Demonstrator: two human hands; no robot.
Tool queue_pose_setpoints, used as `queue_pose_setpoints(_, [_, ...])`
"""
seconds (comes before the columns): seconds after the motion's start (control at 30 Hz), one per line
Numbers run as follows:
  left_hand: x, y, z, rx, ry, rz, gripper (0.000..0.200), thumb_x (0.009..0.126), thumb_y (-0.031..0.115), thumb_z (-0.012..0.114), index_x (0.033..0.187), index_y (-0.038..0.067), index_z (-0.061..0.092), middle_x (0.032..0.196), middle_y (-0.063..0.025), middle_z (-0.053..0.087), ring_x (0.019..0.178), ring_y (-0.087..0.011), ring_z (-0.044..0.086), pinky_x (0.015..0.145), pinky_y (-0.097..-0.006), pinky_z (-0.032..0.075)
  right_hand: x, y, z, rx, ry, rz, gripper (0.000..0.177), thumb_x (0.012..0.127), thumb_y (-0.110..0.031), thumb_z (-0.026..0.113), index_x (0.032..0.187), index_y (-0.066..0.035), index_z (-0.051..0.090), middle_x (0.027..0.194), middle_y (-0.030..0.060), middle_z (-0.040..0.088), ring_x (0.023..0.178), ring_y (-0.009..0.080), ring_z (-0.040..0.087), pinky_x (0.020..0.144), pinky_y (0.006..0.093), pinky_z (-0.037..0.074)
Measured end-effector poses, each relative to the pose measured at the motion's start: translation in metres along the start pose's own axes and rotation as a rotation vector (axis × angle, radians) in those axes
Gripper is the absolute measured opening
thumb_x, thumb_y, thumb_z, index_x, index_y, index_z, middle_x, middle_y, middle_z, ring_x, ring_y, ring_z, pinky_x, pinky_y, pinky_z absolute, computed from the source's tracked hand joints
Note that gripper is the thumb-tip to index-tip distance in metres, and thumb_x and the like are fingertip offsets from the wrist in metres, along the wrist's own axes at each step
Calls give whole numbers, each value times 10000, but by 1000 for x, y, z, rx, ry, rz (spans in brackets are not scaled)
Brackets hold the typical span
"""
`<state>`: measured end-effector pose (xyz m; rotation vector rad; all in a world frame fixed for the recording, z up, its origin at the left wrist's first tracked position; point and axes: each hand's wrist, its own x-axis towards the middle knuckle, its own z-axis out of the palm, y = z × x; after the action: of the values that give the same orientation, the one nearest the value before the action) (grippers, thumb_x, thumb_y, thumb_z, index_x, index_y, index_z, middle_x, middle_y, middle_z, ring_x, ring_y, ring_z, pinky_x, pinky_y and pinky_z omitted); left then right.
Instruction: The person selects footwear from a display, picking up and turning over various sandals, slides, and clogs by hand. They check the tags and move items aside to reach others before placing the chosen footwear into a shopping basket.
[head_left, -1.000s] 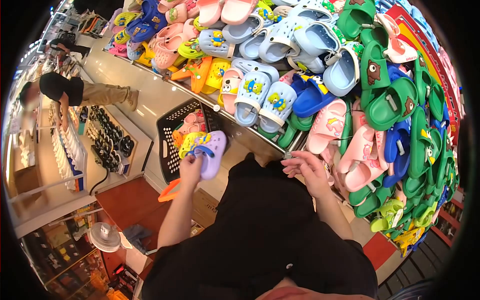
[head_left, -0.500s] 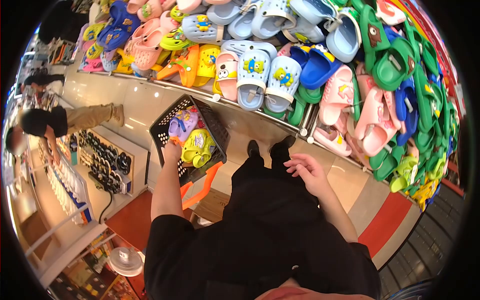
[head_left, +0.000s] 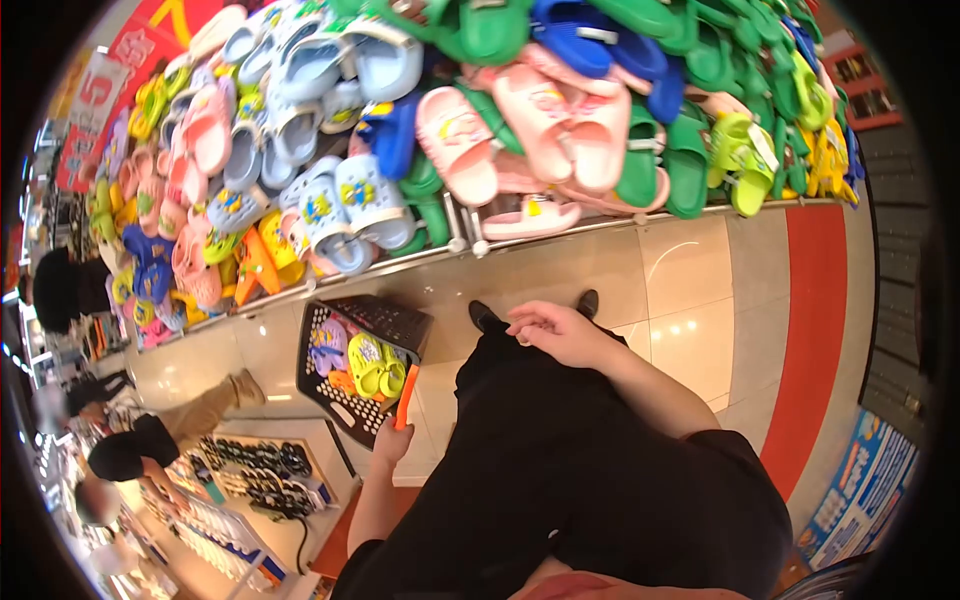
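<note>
My left hand (head_left: 393, 440) is closed round the orange handle (head_left: 407, 398) of a black basket (head_left: 385, 322). Inside the basket lie yellow-green clogs (head_left: 376, 366), purple clogs (head_left: 328, 346) and something orange. My right hand (head_left: 548, 332) hangs in front of my body with its fingers partly bent but apart, holding nothing. Ahead of it, pink slides (head_left: 458, 145) and light blue clogs (head_left: 373, 200) lie heaped on a long display rack.
Green slides (head_left: 685, 160) fill the rack's right part, above its metal rail (head_left: 640, 217). At the left, another person (head_left: 135, 447) bends beside a low shoe stand (head_left: 325, 455). A red floor stripe (head_left: 815, 300) runs at the right.
The view has turned toward the right part of the rack. My left hand has gone from the clogs inside the basket to its orange handle, which now stands up.
</note>
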<state>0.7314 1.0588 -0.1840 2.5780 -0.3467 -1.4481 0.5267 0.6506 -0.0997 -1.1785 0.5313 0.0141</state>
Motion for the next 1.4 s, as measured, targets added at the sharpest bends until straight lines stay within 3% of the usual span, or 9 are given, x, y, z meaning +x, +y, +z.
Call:
queue_pose_setpoints(0.1, [-11, 58, 12, 22, 291, 45, 284, 767, 174, 573, 848, -94, 625, 752, -266, 641, 761, -382, 659, 689, -436, 504, -28, 7, -30, 16, -22, -49, 334, 965, -95, 515, 1289, -16, 495, 1107, 100, 639, 951, 123, 589, 869, 281, 482])
queue_pose_setpoints(0.27, [-1, 121, 41, 61, 505, 144, 275, 742, 161, 552, 825, -85, 642, 674, -223, 636, 634, -317, 655, 594, -417, 497, -99, 20, -106, 34, -25, -85, 331, 971, -99, 510, 1289, -9, 491, 1133, 106, 634, 964, 128, 592, 878, 292, 484])
queue_pose_setpoints(0.43, [-1, 166, 88, -286, 455, 61, 190, 716, 106, 577, 781, -67, 622, 610, -97, 580, 506, -241, 566, 464, -380, 444, -167, 24, -193, -4, 62, -141, 338, 960, -121, 538, 1279, -16, 498, 1074, 100, 651, 931, 130, 589, 840, 280, 487])
queue_pose_setpoints(0.73, [-1, 246, 168, -508, 271, -57, 83, 780, 69, 560, 804, -10, 559, 580, -55, 498, 438, -178, 502, 386, -350, 388, -214, 27, -276, -24, 157, -211, 343, 949, -124, 550, 1267, 0, 510, 1057, 103, 666, 971, 146, 610, 871, 305, 490])
queue_pose_setpoints(0.87, [-7, 289, 200, -525, 242, -95, 228, 817, 135, 588, 879, -83, 562, 632, -122, 558, 460, -245, 552, 412, -373, 454, -209, 9, -300, -31, 165, -198, 341, 950, -119, 550, 1268, 0, 515, 1066, 95, 661, 962, 138, 610, 871, 295, 490])
queue_pose_setpoints(1.07, [-40, 376, 246, -623, 159, -100, 229, 826, 132, 570, 744, -83, 570, 585, -132, 561, 466, -242, 567, 413, -366, 432, -186, -47, -346, -68, 76, -91, 338, 938, -77, 554, 1268, -8, 519, 1078, 95, 656, 972, 131, 614, 871, 278, 492])
queue_pose_setpoints(1.2, [-14, 373, 302, -553, 115, -108, 272, 832, 170, 568, 732, -82, 584, 572, -122, 570, 473, -237, 579, 453, -373, 452, -170, -74, -374, -103, -30, -61, 342, 937, -55, 540, 1276, -16, 512, 1099, 94, 652, 980, 133, 616, 878, 274, 490])
queue_pose_setpoints(1.23, [-67, 437, 275, -348, 215, -25, 342, 852, 242, 564, 766, -87, 598, 587, -149, 591, 497, -249, 608, 474, -380, 470, -165, -78, -381, -130, -59, -72, 345, 941, -51, 532, 1283, -16, 506, 1109, 92, 649, 981, 134, 615, 883, 274, 490])
queue_pose_setpoints(1.4, [-68, 453, 331, -433, 186, -54, 604, 902, 478, 499, 821, -110, 612, 712, -276, 628, 722, -370, 676, 659, -442, 508, -145, -92, -405, -80, -229, -24, 348, 951, -55, 520, 1296, -13, 495, 1129, 86, 643, 987, 137, 614, 894, 276, 489])
